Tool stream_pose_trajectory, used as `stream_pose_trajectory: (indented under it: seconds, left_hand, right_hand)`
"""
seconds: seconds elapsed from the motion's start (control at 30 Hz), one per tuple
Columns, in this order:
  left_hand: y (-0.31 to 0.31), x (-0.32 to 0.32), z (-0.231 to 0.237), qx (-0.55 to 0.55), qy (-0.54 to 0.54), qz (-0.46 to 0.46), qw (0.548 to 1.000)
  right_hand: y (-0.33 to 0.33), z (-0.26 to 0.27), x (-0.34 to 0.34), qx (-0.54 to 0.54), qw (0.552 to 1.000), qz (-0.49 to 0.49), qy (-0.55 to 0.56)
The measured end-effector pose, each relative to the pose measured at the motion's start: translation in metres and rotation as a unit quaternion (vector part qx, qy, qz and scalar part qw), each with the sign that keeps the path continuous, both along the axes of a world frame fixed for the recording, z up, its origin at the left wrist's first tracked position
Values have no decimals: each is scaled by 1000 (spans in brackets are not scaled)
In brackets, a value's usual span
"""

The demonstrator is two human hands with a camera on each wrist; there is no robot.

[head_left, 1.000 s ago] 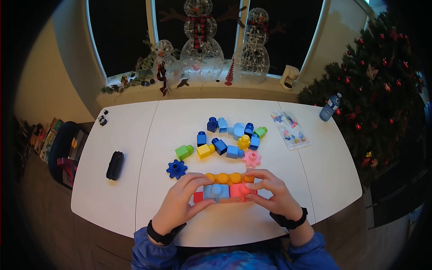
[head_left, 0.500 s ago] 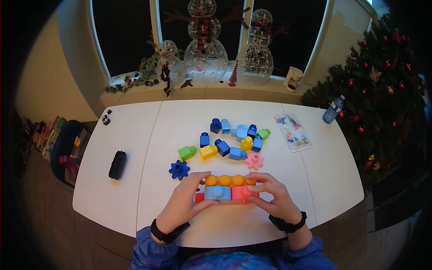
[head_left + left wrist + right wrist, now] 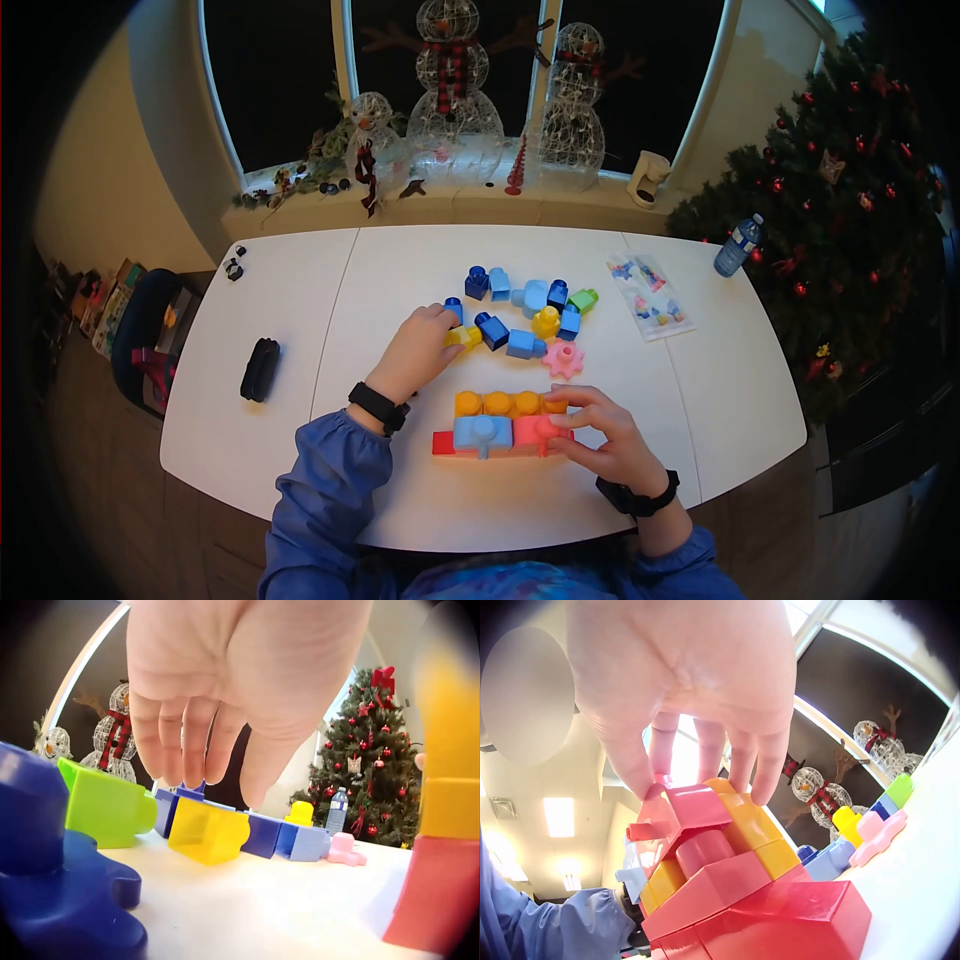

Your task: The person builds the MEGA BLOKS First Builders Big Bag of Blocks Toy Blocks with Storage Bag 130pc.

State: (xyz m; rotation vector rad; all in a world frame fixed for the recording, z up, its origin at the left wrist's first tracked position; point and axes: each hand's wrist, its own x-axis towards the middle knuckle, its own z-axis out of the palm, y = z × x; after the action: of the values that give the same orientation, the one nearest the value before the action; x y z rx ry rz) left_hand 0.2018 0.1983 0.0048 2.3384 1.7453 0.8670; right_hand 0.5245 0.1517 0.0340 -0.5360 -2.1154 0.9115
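Note:
A built block assembly stands near the table's front edge, with yellow-orange studs (image 3: 512, 403) behind, a light blue block (image 3: 483, 433) at left and a pink block (image 3: 532, 432) at right. My right hand (image 3: 610, 440) grips its right end; in the right wrist view thumb and fingers straddle the pink block (image 3: 697, 806). Farther back, my left hand (image 3: 408, 352) reaches over the loose yellow block (image 3: 463, 338). The left wrist view has the left hand (image 3: 217, 697) with fingers extended downward just above and behind the yellow block (image 3: 206, 831); contact is unclear.
Loose blue, yellow and green blocks (image 3: 582, 300) lie mid-table beside a pink gear piece (image 3: 564, 360). A blue gear piece (image 3: 67, 900) is close by in the left wrist view. A black case (image 3: 260, 370) lies left; a printed sheet (image 3: 650, 295) and bottle (image 3: 739, 246) are at right.
My left hand has let go of the assembly's left end and moved forward and left to the loose yellow block. The right hand keeps its hold on the right end.

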Motion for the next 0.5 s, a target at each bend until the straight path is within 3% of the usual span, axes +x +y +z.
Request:
stream_pose_trajectory:
  seconds: [0.13, 0.33, 0.43, 0.5]
  left_hand:
    - [11, 3, -3, -26, 8, -1, 1000]
    - [6, 3, 7, -157, 64, 17, 985]
    - [-11, -3, 26, -142, 11, 29, 989]
    - [-33, -1, 46, -109, -116, 21, 987]
  right_hand:
    - [0, -1, 0, 3, 1000, 1, -1]
    - [0, 0, 0, 9, 1000, 0, -3]
    - [1, -1, 0, 8, 1000, 3, -1]
    - [1, -2, 0, 6, 1000, 3, 1]
